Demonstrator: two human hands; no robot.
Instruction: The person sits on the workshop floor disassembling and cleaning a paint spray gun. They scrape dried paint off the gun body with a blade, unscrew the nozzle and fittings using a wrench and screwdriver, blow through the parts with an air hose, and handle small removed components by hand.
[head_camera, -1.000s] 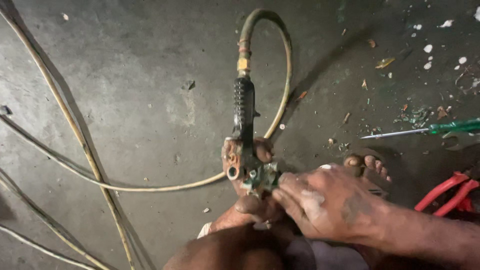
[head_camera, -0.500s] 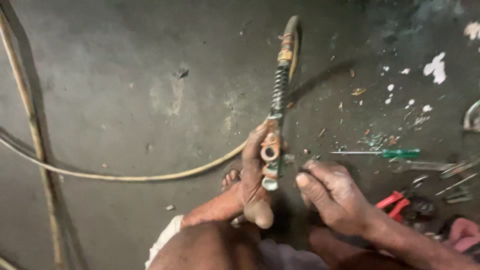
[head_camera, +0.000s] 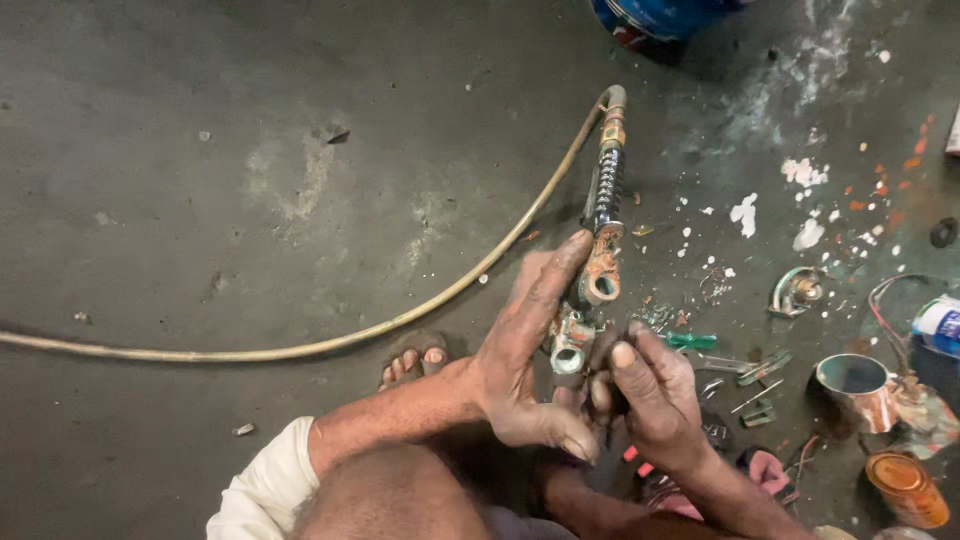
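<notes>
My left hand (head_camera: 525, 345) grips a rusty metal valve fitting (head_camera: 590, 300) with open round ports, its index finger stretched along the body. A black ribbed sleeve (head_camera: 607, 185) and a brass coupling join the fitting to a tan hose (head_camera: 420, 310) that runs off to the left across the floor. My right hand (head_camera: 650, 400) is closed just right of the fitting's lower port, pinching a small dark part I cannot make out. Both hands are dirty and held over my knees.
A green-handled screwdriver (head_camera: 690, 341), red-handled pliers (head_camera: 640, 462), small metal bits and clips lie on the concrete floor at right. An open metal tin (head_camera: 850, 380), an orange can (head_camera: 905, 488), a blue container (head_camera: 650, 20) at top, and my sandalled foot (head_camera: 415, 358) are also there.
The view has swung left and up, so the tins and blue container have come into sight. The fitting has tilted more upright, and my right hand has closed in below it.
</notes>
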